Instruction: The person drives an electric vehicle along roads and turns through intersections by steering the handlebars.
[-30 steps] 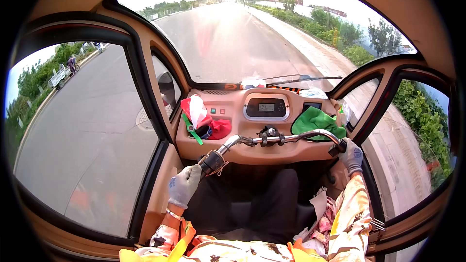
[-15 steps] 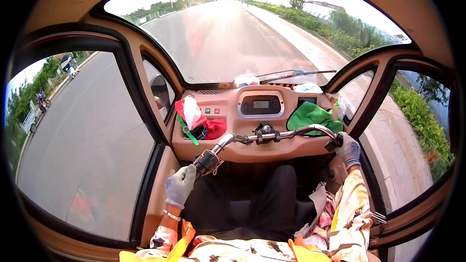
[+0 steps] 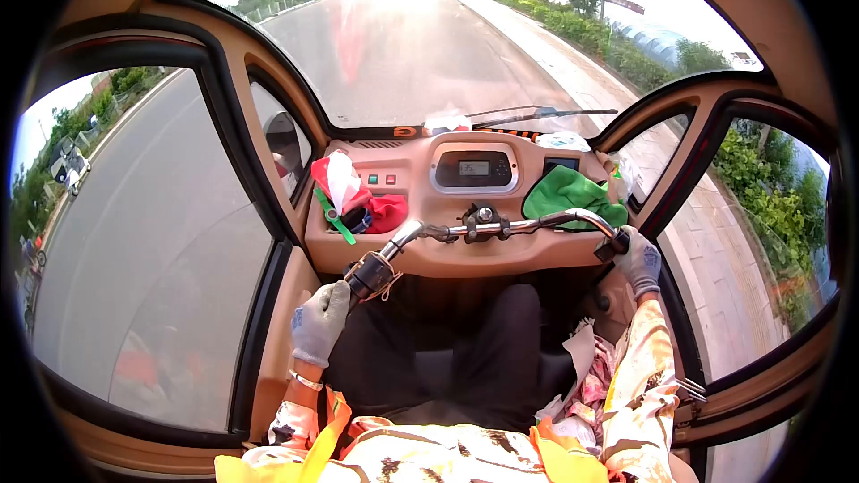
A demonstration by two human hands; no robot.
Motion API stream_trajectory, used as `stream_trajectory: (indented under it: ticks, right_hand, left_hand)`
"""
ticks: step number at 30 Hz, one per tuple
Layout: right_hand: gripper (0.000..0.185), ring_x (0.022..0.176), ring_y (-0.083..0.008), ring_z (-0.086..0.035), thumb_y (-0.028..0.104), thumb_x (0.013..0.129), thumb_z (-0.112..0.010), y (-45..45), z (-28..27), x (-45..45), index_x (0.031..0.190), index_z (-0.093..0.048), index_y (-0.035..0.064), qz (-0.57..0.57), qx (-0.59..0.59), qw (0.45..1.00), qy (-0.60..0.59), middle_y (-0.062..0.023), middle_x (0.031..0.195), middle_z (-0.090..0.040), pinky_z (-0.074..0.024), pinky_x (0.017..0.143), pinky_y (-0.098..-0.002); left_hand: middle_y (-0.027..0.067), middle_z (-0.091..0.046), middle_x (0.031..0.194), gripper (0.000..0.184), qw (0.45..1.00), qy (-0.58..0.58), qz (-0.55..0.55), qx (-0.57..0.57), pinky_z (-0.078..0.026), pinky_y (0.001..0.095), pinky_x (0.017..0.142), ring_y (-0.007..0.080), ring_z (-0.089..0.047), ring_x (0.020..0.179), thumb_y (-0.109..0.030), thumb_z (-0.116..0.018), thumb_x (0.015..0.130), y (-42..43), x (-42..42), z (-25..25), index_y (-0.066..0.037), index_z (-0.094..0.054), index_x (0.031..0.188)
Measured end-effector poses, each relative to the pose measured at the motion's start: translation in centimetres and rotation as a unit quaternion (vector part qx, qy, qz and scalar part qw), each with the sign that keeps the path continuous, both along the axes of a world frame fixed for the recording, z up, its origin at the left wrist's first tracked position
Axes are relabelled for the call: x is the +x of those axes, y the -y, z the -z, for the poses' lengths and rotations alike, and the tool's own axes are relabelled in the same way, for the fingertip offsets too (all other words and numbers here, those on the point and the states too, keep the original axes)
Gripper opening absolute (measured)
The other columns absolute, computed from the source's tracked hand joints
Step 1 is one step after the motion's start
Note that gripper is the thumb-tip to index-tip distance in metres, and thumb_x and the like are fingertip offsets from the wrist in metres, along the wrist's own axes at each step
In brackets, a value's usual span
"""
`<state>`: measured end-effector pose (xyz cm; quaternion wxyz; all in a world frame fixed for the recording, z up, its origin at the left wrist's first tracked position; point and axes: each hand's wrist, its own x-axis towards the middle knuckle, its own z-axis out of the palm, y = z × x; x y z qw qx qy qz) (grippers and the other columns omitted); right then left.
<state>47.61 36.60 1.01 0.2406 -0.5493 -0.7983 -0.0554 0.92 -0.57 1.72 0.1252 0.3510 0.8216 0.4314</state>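
Note:
A chrome handlebar (image 3: pixel 528 224) crosses the middle of a small enclosed vehicle's cabin. My left hand (image 3: pixel 319 322), in a grey-white glove, is closed round its left grip, just below a black switch housing (image 3: pixel 369 275) with a thin cord looped on it. The right grip is wrapped by my gloved right hand (image 3: pixel 639 262), close to the right door; most of that grip is hidden under the fingers. Behind the bar, a digital display (image 3: pixel 473 169) is lit on the tan dashboard (image 3: pixel 447 261).
Red and white cloth (image 3: pixel 339 182) and a green strap (image 3: pixel 339 224) fill the left dash pocket; green cloth (image 3: pixel 574 198) hangs from the right one. Through the windshield, a road (image 3: pixel 420 45) runs ahead, with a paved sidewalk (image 3: pixel 546 63) on the right. A scooter (image 3: pixel 72 165) shows left.
The roadside scenery has shifted past the windows, and the scooter on the left has slid further back. Both hands stay on the grips; the view has tilted slightly.

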Motion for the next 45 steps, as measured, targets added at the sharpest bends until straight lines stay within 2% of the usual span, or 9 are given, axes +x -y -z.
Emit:
stream_trajectory:
  ticks: [12, 14, 18, 21, 27, 29, 39, 45]
  right_hand:
    - [0.048, 0.096, -0.0379, -0.072, 0.017, 0.071, -0.085, 0.0, -0.1, 0.1, 0.116, -0.067, 0.0178, 0.0, 0.017, 1.0, -0.004, -0.0153, 0.1, -0.076, -0.0572, 0.085, -0.0488]
    - [0.049, 0.097, -0.0379, -0.073, 0.018, 0.071, -0.084, -0.6, 0.2, 0.2, 0.117, -0.067, 0.018, -0.002, -0.011, 1.0, -0.003, -0.0152, 0.102, -0.076, -0.0573, 0.086, -0.0488]
    - [0.048, 0.098, -0.0377, -0.073, 0.019, 0.072, -0.083, 0.4, -0.2, 0.0, 0.118, -0.067, 0.0187, 0.005, 0.008, 1.0, -0.005, -0.0147, 0.103, -0.076, -0.0576, 0.087, -0.0482]
    - [0.047, 0.097, -0.0377, -0.073, 0.018, 0.072, -0.082, 0.0, -0.2, 0.0, 0.117, -0.067, 0.0185, 0.007, -0.018, 1.0, -0.001, -0.0141, 0.103, -0.076, -0.0576, 0.087, -0.0485]
    - [0.046, 0.094, -0.0373, -0.073, 0.019, 0.072, -0.083, 0.2, 0.0, 0.0, 0.115, -0.066, 0.0186, -0.003, 0.011, 1.0, -0.006, -0.0132, 0.099, -0.076, -0.0577, 0.085, -0.0482]
    - [0.041, 0.095, -0.0381, -0.072, 0.022, 0.075, -0.081, 0.1, -0.3, -0.1, 0.114, -0.068, 0.0177, -0.008, 0.001, 1.0, -0.01, -0.0137, 0.101, -0.075, -0.0574, 0.084, -0.0484]
    - [0.047, 0.098, -0.0372, -0.072, 0.019, 0.072, -0.083, 0.4, 0.2, 0.1, 0.117, -0.068, 0.0187, 0.004, 0.013, 1.0, -0.004, -0.0138, 0.102, -0.076, -0.0572, 0.088, -0.0481]
    - [0.049, 0.097, -0.0368, -0.073, 0.019, 0.071, -0.083, 0.4, 0.1, 0.3, 0.117, -0.068, 0.0177, -0.012, -0.021, 0.999, -0.021, -0.0141, 0.103, -0.076, -0.0574, 0.085, -0.0468]
  left_hand:
    - [0.0079, -0.068, 0.066, 0.05, 1.0, 0.001, -0.012, 0.01, -0.051, 0.0348, 0.06, 0.0189, -0.069, 0.062, -0.052, -0.058, 0.105, -0.1, 0.6, -0.4, -0.006, -0.078, 0.108]
    - [0.0082, -0.068, 0.066, 0.05, 1.0, -0.001, -0.005, 0.002, -0.051, 0.035, 0.061, 0.0192, -0.069, 0.062, -0.052, -0.058, 0.105, -0.2, 0.0, -0.6, -0.006, -0.078, 0.108]
    - [0.0056, -0.067, 0.065, 0.051, 1.0, 0.015, -0.006, 0.02, -0.05, 0.0322, 0.057, 0.015, -0.068, 0.058, -0.051, -0.059, 0.105, -0.3, 0.2, -0.3, -0.004, -0.077, 0.107]
    - [0.0056, -0.067, 0.065, 0.052, 1.0, 0.005, 0.002, 0.006, -0.05, 0.0321, 0.057, 0.0149, -0.068, 0.058, -0.052, -0.059, 0.105, -0.2, -0.2, 0.0, -0.004, -0.077, 0.108]
    - [0.0058, -0.067, 0.064, 0.053, 1.0, 0.018, 0.001, 0.017, -0.05, 0.0321, 0.057, 0.015, -0.068, 0.057, -0.053, -0.059, 0.105, -0.2, -0.2, 0.3, -0.004, -0.077, 0.107]
    - [0.0058, -0.067, 0.064, 0.053, 1.0, 0.012, 0.001, 0.022, -0.05, 0.0322, 0.056, 0.015, -0.068, 0.057, -0.054, -0.059, 0.105, -0.2, -0.3, 0.2, -0.004, -0.077, 0.107]
    - [0.0054, -0.067, 0.064, 0.052, 0.999, 0.017, -0.006, 0.029, -0.05, 0.0325, 0.055, 0.0145, -0.068, 0.056, -0.054, -0.059, 0.105, -0.4, -0.3, 0.4, -0.005, -0.078, 0.106]
    - [0.0048, -0.068, 0.065, 0.053, 1.0, 0.018, 0.003, 0.013, -0.05, 0.0309, 0.055, 0.0139, -0.066, 0.054, -0.054, -0.059, 0.105, -0.4, -0.6, 0.4, -0.004, -0.077, 0.102]
